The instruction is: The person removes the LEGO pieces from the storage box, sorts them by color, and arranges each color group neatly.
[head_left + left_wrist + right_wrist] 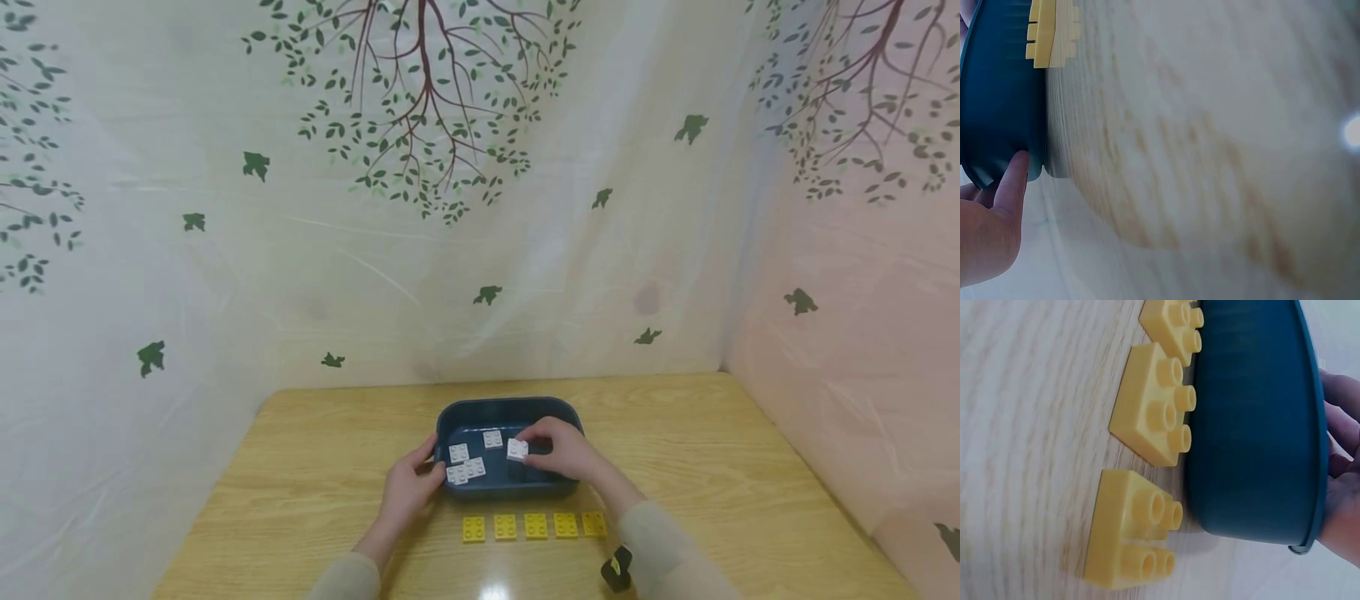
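A dark teal plastic tray point(510, 492) stands on the table with several white toy building blocks in it. My left hand point(410, 485) holds the tray's left end; in the left wrist view its thumb point(1013, 181) lies against the outer wall near the corner. Over the right part of the tray, my right hand point(561, 450) pinches a white building block point(517, 450) between thumb and fingers. Another white block point(492, 439) lies apart near the tray's middle, while others point(466, 471) cluster at its left. In the right wrist view the tray's wall hides the pinched block.
A row of yellow building blocks point(536, 526) lies on the wooden table point(315, 475) along the tray's front side. Near my right sleeve is a small black object point(617, 570) with a yellow mark. A leaf-patterned curtain point(450, 275) hangs behind the table.
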`<state>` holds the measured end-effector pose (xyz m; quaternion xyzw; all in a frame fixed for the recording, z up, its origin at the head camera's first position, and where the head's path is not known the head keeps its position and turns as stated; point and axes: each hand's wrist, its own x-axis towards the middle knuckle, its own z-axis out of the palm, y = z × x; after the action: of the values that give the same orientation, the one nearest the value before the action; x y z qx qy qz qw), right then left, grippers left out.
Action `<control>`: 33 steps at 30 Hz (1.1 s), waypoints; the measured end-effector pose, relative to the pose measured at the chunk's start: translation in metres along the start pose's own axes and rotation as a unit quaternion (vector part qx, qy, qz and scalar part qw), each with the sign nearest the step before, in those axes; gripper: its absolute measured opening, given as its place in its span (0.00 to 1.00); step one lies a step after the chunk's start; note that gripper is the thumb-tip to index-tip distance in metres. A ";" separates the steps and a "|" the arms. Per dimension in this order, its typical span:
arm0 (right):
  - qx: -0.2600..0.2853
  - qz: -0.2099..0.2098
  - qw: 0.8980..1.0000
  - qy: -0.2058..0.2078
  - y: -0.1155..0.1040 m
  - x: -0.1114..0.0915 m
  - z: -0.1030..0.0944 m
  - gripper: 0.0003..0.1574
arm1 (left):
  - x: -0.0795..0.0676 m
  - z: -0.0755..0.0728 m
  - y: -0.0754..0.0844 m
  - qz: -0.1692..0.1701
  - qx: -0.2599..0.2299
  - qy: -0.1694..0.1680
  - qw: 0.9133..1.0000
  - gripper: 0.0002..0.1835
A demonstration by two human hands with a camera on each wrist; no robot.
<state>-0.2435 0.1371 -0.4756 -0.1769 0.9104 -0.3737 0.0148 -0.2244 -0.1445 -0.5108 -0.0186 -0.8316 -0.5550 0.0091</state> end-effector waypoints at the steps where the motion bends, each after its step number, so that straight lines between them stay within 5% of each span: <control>1: -0.001 0.002 1.000 0.000 -0.001 -0.002 0.000 0.14 | 0.000 0.000 0.000 0.000 -0.001 0.000 1.000 0.29; 20: -0.001 -0.045 0.999 -0.028 -0.033 -0.032 0.003 0.16 | 0.005 -0.001 0.000 -0.012 0.010 -0.003 1.000 0.28; 27: 0.020 -0.062 0.997 -0.043 -0.046 -0.041 0.013 0.15 | 0.009 -0.002 -0.002 0.013 0.013 -0.006 1.000 0.29; 33: 0.010 -0.124 0.992 -0.030 -0.048 -0.046 0.031 0.16 | 0.011 -0.003 -0.004 0.024 0.006 -0.004 1.000 0.29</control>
<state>-0.1806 0.0995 -0.4696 -0.2991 0.8770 -0.3759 -0.0023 -0.2358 -0.1485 -0.5128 -0.0408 -0.8341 -0.5498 0.0195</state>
